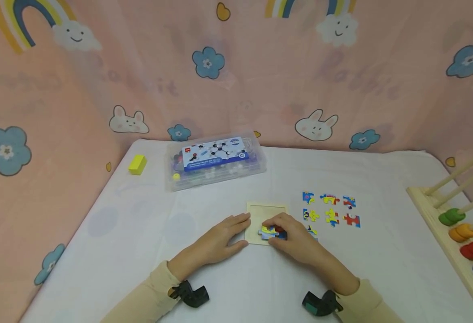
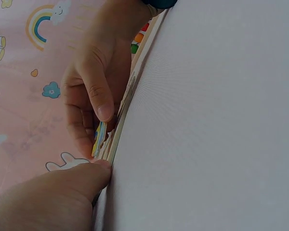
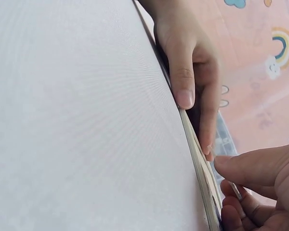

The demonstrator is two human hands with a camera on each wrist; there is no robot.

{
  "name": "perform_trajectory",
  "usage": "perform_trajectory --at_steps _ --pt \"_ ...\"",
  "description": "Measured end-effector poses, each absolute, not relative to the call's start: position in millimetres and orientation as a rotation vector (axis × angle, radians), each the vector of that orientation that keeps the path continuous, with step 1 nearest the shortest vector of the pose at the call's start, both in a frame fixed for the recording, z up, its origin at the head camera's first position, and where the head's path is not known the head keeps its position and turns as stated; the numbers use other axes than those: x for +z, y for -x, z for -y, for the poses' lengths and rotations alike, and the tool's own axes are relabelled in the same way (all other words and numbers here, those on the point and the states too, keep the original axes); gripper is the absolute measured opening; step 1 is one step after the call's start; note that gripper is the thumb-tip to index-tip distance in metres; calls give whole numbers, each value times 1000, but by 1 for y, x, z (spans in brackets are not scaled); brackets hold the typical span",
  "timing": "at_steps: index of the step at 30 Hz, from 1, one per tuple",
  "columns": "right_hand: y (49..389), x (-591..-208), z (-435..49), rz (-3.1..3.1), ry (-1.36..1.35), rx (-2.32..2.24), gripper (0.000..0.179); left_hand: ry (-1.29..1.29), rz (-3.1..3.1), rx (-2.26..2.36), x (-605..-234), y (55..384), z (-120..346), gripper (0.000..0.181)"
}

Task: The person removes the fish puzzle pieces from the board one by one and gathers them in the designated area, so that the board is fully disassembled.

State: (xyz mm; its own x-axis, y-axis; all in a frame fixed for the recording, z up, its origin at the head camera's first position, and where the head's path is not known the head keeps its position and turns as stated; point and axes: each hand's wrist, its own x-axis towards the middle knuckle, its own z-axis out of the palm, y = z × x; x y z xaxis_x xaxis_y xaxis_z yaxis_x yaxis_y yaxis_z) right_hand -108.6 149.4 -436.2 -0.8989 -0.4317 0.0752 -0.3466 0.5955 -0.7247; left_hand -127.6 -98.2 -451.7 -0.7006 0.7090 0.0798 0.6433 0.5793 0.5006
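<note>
A shallow wooden puzzle tray (image 1: 262, 211) lies on the white table between both hands. My left hand (image 1: 224, 240) rests at its left edge with fingers extended; the left wrist view shows the thumb (image 2: 82, 180) against the tray's side. Over the tray's lower part, my right hand (image 1: 294, 242) pinches a yellow and light-blue jigsaw piece (image 1: 268, 234) between thumb and fingers. In the left wrist view that piece (image 2: 100, 139) is tilted up on edge, close over the tray. Red and dark-blue puzzle parts show beneath the right fingers, partly covered.
Several loose jigsaw pieces (image 1: 331, 217) lie in rows right of the tray, one (image 1: 312, 232) partly behind the right hand. A clear plastic case (image 1: 216, 159) with a molecular-model label sits at the back. A yellow block (image 1: 137, 165) stands back left, a wooden bead rack (image 1: 446, 237) far right.
</note>
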Motion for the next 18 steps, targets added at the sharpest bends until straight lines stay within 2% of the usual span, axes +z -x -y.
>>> perform_trajectory --at_steps 9,18 --pt "110 -422 -161 -2697 568 -1223 32 -1176 -2684 778 -452 127 97 56" --pt "105 -414 -195 -2805 447 -1149 33 -1157 -2671 781 -448 127 97 57"
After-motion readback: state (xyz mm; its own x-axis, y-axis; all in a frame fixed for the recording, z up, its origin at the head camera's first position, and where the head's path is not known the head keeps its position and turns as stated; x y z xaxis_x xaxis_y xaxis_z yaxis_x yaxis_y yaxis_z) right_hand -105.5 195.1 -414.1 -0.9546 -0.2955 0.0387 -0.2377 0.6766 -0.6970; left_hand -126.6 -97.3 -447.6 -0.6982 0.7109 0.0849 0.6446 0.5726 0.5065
